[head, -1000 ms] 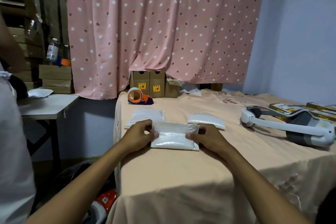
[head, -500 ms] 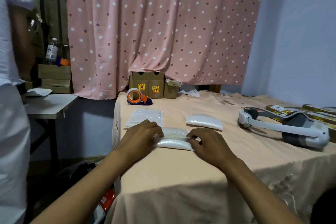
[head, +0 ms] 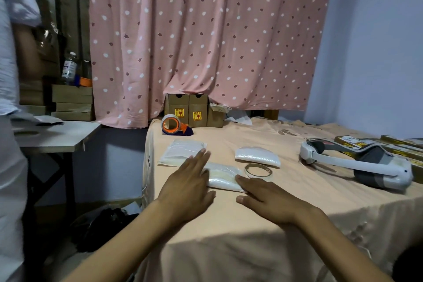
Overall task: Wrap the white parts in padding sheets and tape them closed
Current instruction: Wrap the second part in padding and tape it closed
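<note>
A folded white padding bundle (head: 223,177) lies on the peach-covered table (head: 286,224) between my hands. My left hand (head: 190,181) rests flat with fingers spread, its fingertips over the bundle's left end. My right hand (head: 265,197) lies flat, fingers touching the bundle's right end. A small roll of clear tape (head: 258,170) sits just behind the bundle. Another wrapped white bundle (head: 257,155) lies further back on the right. A flat stack of padding sheets (head: 183,151) lies at the back left.
An orange tape dispenser (head: 172,125) and brown cartons (head: 193,110) stand at the table's far edge under a pink curtain. A white headset (head: 357,162) and flat boxes (head: 389,144) lie at right. A person in a white shirt (head: 11,121) stands by a side table (head: 57,135) at left.
The bundle has been folded narrower. Both hands went from gripping its ends to lying flat with fingers spread. The small tape roll is now uncovered behind it.
</note>
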